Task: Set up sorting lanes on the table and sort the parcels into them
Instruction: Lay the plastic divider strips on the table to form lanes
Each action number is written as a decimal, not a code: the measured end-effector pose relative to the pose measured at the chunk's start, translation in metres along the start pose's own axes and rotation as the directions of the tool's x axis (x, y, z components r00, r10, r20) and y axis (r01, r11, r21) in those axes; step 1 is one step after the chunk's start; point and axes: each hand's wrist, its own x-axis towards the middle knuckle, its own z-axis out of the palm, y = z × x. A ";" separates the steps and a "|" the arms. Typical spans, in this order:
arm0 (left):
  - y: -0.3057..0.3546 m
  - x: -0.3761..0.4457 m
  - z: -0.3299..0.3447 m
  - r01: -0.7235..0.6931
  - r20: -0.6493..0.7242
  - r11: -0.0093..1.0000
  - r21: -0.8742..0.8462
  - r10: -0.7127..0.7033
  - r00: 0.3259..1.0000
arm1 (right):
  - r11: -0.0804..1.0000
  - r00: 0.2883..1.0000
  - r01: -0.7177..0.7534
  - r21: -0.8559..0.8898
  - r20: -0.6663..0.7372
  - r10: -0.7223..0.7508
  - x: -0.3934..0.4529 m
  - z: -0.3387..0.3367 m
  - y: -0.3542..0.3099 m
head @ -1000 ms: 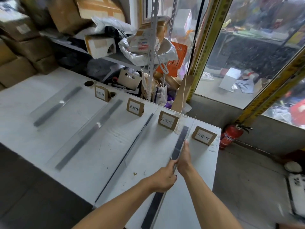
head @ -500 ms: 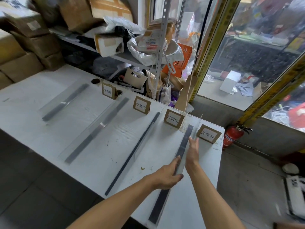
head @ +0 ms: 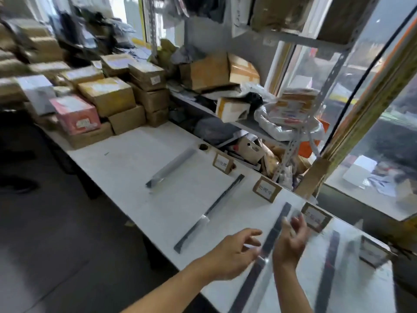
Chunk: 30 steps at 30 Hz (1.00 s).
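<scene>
On the white tabletop [head: 140, 154], parcels [head: 106, 96] sat stacked at the far left, well apart from the left hand [head: 234, 254] and right hand [head: 291, 240], both loosely spread and empty, flanking a dark divider strip [head: 274, 231].

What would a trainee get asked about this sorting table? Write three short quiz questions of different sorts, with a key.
1. True or false: the left hand grips a parcel.
2. Multiple choice: the stacked cardboard parcels sit (A) at the table's far left end, (B) between the divider strips, (C) on the floor.
3. Fill in: the brown card signs stand along the table's ____ edge.

Key: 1. False; both it and the right hand hover over a dark divider strip, fingers loose, holding nothing. 2. A. 3. Far edge of the table, toward the shelving.
</scene>
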 end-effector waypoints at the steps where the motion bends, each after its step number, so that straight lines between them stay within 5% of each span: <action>1: -0.010 -0.013 -0.023 0.004 -0.055 1.000 -0.014 -0.004 0.998 | 1.000 1.000 -0.003 0.017 0.028 0.003 -0.015 0.025 -0.002; 8: -0.064 -0.063 -0.139 0.102 -0.333 0.989 -0.111 -0.134 0.933 | 0.987 0.946 -0.153 0.053 0.296 0.131 -0.084 0.163 -0.011; 14: -0.103 -0.033 -0.215 0.164 -0.420 0.983 -0.085 -0.184 0.889 | 0.986 0.950 -0.165 0.022 0.273 0.153 -0.089 0.244 -0.011; 18: -0.117 0.015 -0.264 0.202 -0.485 0.976 0.085 -0.137 0.864 | 0.979 0.944 -0.204 0.000 0.265 0.196 -0.071 0.298 -0.004; 23: -0.121 0.082 -0.318 0.308 -0.423 0.886 0.346 -0.146 0.894 | 0.954 0.908 -0.298 -0.028 0.299 0.293 -0.047 0.347 -0.009; 30: -0.138 0.160 -0.357 0.462 -0.248 0.740 0.488 -0.390 0.887 | 0.937 0.917 -0.349 0.016 0.214 0.338 -0.039 0.364 -0.009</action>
